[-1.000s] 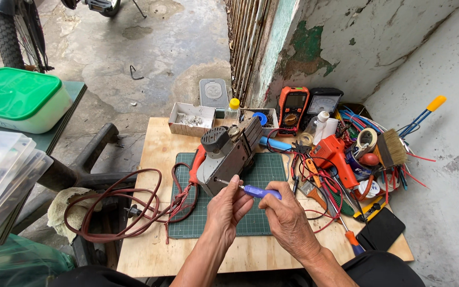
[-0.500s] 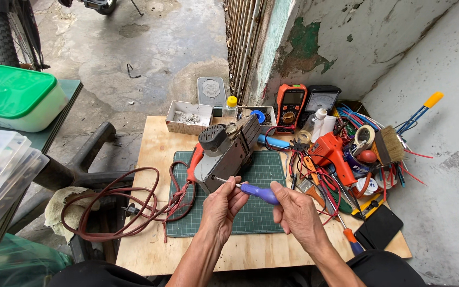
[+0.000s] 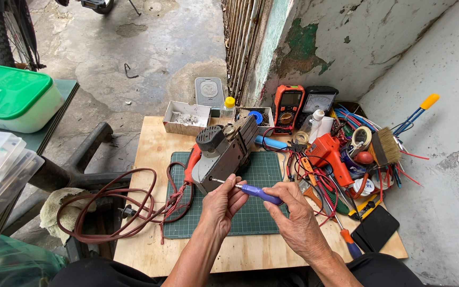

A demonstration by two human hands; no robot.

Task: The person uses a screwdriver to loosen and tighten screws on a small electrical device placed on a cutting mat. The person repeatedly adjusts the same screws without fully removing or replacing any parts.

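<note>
Nearby, right hand point(image 3: 292, 212) fingers closed on purple screwdriver point(image 3: 258, 192), left hand point(image 3: 223, 204) steadying shaft, grey power tool point(image 3: 223, 154) ahead.

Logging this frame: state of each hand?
Left hand: half-closed, fingers at the screwdriver shaft beside the power tool.
Right hand: closed on the screwdriver's handle.

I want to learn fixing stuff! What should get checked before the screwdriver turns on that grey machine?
1. Screwdriver held in right hand: ok.
2. Tip touching the grey machine: ok; seated in a screw: cannot tell.
3. Left hand steadying the shaft: ok.
4. Machine resting on the green mat: ok.
5. Red cord unplugged: cannot tell.
6. Small parts box near for screws: ok.
</note>
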